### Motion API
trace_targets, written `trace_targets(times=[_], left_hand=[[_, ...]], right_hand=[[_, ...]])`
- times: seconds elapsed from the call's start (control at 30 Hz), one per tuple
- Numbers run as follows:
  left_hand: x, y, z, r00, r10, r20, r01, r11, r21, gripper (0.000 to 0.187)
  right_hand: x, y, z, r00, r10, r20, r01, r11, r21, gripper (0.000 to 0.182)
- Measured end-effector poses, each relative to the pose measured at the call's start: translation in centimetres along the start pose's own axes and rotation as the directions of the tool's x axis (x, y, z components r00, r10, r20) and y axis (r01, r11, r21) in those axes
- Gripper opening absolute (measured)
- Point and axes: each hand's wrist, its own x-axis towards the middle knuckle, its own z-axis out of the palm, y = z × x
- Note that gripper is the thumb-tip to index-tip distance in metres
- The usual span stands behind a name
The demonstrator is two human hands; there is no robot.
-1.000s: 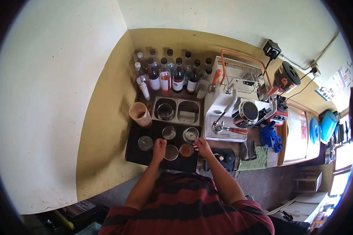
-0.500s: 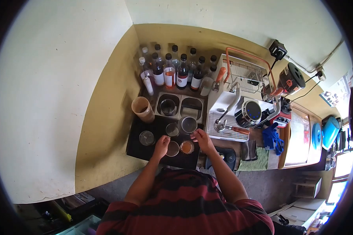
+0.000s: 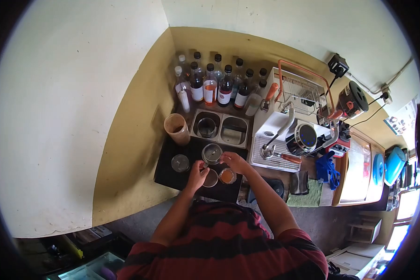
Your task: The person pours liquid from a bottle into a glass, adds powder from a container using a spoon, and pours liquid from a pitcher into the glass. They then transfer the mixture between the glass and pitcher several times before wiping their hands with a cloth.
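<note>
My right hand (image 3: 234, 161) is closed at the right side of a round grey-green cup (image 3: 212, 153), held over the black mat. The fingertips of my left hand (image 3: 198, 176) are pinched together near the cup's lower left edge; what they grip is partly hidden. Beside the left hand, a round metal cup (image 3: 210, 178) stands near the front of the mat. A small glass with orange-brown liquid (image 3: 227, 176) sits to its right, below my right hand. Farther left rests a clear glass (image 3: 180, 163).
A tall brown-stained container (image 3: 177, 129) stands left of the metal pans (image 3: 234, 131). Several syrup bottles (image 3: 210, 88) line the back wall. The espresso machine (image 3: 284, 105) occupies the right, with a portafilter (image 3: 289, 158) on its drip tray. A green cloth (image 3: 305, 195) lies on the counter.
My right hand has brought the cup leftward, to where a glass stood in view. My left hand has risen slightly toward it. The whole view has shifted a little.
</note>
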Motion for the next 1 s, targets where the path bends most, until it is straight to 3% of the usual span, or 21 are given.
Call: trace_targets(times=[0.17,0.37,0.47,0.57,0.6,0.67,0.8,0.9,1.0], left_hand=[[-0.2,0.2,0.1,1.000,0.000,-0.015,0.000,1.000,-0.030,0.047],[-0.3,1.7,0.1,0.999,0.029,-0.014,-0.029,1.000,0.009,0.054],[-0.2,1.2,0.3,1.000,-0.020,-0.022,0.018,0.997,-0.077,0.063],[-0.4,3.6,-0.3,0.997,-0.072,-0.019,0.070,0.994,-0.079,0.074],[-0.4,4.6,-0.5,0.996,-0.085,-0.016,0.083,0.994,-0.064,0.077],[-0.4,5.1,-0.4,0.999,-0.022,-0.032,0.023,1.000,0.016,0.083],[-0.3,6.2,-0.3,0.993,0.098,-0.073,-0.082,0.977,0.198,0.090],[0.1,6.0,-0.4,0.997,0.007,-0.077,0.007,0.984,0.176,0.088],[0.6,4.2,0.0,0.997,-0.051,-0.063,0.054,0.997,0.055,0.067]], right_hand=[[0.4,0.5,0.0,0.999,0.033,0.035,-0.032,0.999,-0.030,0.027],[-1.1,1.4,0.0,0.995,-0.030,-0.099,0.044,0.989,0.142,0.019],[-3.0,3.7,-0.4,0.975,0.164,-0.149,-0.116,0.952,0.284,0.019],[-5.9,5.6,0.3,0.968,0.202,-0.152,-0.126,0.908,0.400,0.029],[-6.7,6.6,0.8,0.974,0.163,-0.155,-0.100,0.932,0.349,0.032],[-7.7,7.8,1.6,0.984,0.084,-0.160,-0.043,0.968,0.246,0.038],[-9.1,8.9,2.2,0.979,0.122,-0.161,-0.082,0.968,0.236,0.045],[-9.3,9.5,2.0,0.984,0.129,-0.123,-0.101,0.973,0.209,0.061],[-9.7,7.8,2.2,0.983,0.137,-0.119,-0.127,0.988,0.086,0.085]])
